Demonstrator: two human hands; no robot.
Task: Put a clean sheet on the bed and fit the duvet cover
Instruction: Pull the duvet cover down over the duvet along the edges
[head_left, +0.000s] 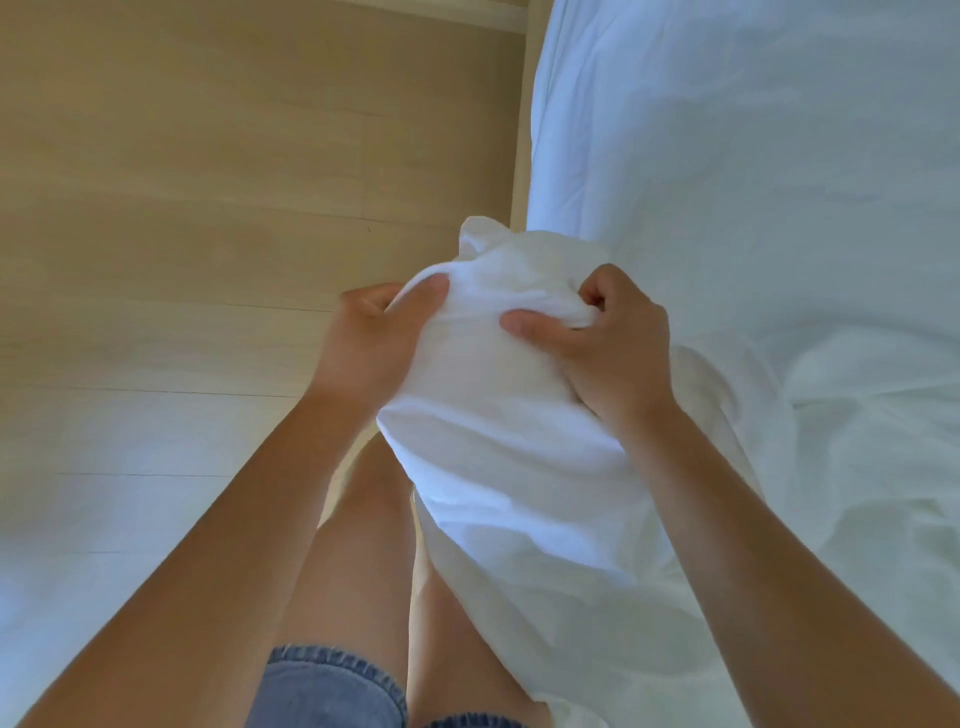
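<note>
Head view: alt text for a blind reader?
Two bare hands hold a bunched end of white bedding beside the bed, the left hand pinching its left side, the right hand clutching its right. The fabric trails onto the bed at right; pale wood floor at left, denim shorts below.

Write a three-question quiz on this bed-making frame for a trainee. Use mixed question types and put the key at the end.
1. True or false: the left hand is empty.
2. Multiple choice: the bed lies A) on the person's right, B) on the person's left, C) behind the person.
3. Fill in: beside the bed, the floor is made of light ____ boards.

Key
1. False: the left hand and the right hand both grip the bunched white bedding.
2. A
3. wooden
</note>
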